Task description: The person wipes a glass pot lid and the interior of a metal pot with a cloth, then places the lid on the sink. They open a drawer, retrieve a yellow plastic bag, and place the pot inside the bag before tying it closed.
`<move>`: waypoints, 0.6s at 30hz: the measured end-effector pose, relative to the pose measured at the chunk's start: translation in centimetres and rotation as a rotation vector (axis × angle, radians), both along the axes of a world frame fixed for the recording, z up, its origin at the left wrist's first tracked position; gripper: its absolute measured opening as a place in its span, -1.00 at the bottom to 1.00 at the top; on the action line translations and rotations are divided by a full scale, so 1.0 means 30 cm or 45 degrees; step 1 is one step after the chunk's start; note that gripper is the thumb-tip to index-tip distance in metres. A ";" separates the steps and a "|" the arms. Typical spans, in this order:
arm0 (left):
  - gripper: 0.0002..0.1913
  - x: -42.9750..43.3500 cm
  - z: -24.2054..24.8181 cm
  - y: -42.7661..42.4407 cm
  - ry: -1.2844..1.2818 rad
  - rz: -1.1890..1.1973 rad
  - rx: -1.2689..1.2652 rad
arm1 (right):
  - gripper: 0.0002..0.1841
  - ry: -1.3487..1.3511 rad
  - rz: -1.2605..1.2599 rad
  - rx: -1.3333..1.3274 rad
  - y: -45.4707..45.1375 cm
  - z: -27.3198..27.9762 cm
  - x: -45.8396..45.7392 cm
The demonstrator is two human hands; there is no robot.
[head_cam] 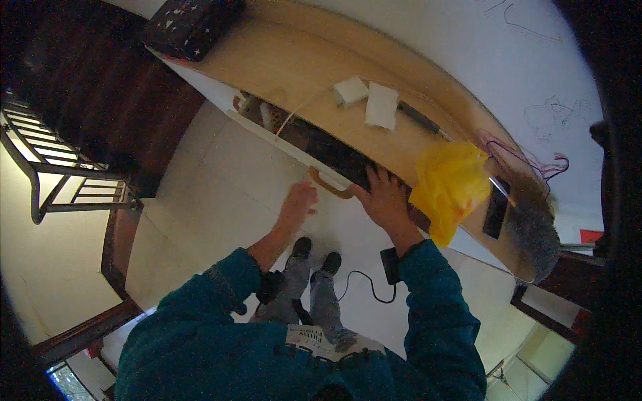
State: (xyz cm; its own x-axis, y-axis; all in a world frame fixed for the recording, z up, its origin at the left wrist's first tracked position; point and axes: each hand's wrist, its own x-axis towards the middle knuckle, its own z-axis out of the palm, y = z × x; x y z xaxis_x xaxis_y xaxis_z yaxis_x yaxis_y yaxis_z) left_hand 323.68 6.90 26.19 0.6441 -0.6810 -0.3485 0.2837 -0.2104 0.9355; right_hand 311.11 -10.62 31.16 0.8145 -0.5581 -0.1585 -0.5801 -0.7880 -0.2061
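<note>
An open drawer (328, 146) with a pale front panel and a curved brown handle (331, 186) juts out below a wooden desktop. My left hand (299, 200) hovers just left of the handle, apart from it; its fingers are curled and no object shows in them. My right hand (385, 199) lies palm down across the drawer opening at the handle's right end. Its fingers are spread toward the desktop edge, the thumb by the front panel. A crumpled yellow plastic bag (449, 185) hangs over the desk edge beside my right hand. The drawer's dark contents are hard to make out.
Two white packets (382, 106), a dark-handled tool (420, 118), clothes hangers (531, 159), a black flat object (496, 213) and a grey fluffy duster (534, 235) lie on the desktop (286, 55). A dark patterned box (188, 27) stands at its far left. A black cable (373, 290) hangs near my right forearm.
</note>
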 end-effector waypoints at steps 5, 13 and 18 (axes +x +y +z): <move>-0.18 -0.099 -0.016 -0.032 0.391 -0.034 -0.510 | -0.33 0.101 0.030 -0.237 0.032 0.020 0.002; -0.22 -0.066 0.079 -0.153 0.630 0.111 -0.382 | -0.52 -0.340 0.080 -0.081 0.029 0.080 -0.091; -0.18 -0.072 0.096 -0.220 0.706 0.224 -0.438 | -0.56 -0.403 -0.042 -0.220 0.002 0.115 -0.231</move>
State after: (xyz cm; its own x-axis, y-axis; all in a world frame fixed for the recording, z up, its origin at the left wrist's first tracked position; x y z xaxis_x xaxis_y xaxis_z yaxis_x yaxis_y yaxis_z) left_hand 321.52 0.29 29.08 0.5436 -0.7139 -0.4415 0.7441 0.1666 0.6470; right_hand 304.17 -10.57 34.61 0.7890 -0.5816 0.1981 -0.5346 -0.8088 -0.2451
